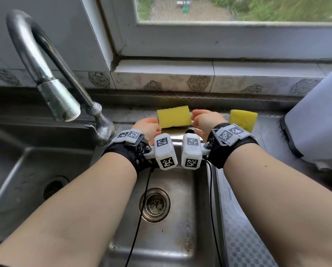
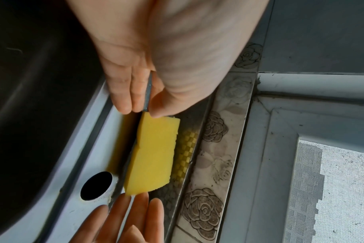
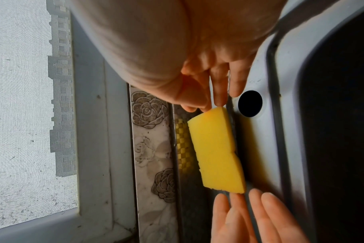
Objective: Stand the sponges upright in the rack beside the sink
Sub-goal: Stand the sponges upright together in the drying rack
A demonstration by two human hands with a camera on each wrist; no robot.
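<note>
A yellow sponge (image 1: pixel 173 116) stands on its long edge on the steel ledge (image 1: pixel 126 114) behind the basin. My left hand (image 1: pixel 151 126) is at its left end and my right hand (image 1: pixel 197 117) at its right end. In the left wrist view the left hand (image 2: pixel 139 111) has straight fingers and its thumb tip touches the end of the sponge (image 2: pixel 154 152). In the right wrist view the right hand (image 3: pixel 206 106) touches the corner of the sponge (image 3: pixel 216 152) with straight fingers. A second yellow sponge (image 1: pixel 243 120) stands further right on the ledge, with no hand on it.
A curved steel faucet (image 1: pixel 51 79) rises at the left. The basin with its drain (image 1: pixel 154 205) lies under my forearms. A round hole (image 2: pixel 96 185) opens in the ledge by the sponge. A white object (image 1: pixel 319 122) fills the right edge. A tiled sill (image 1: pixel 161 83) and a window are behind.
</note>
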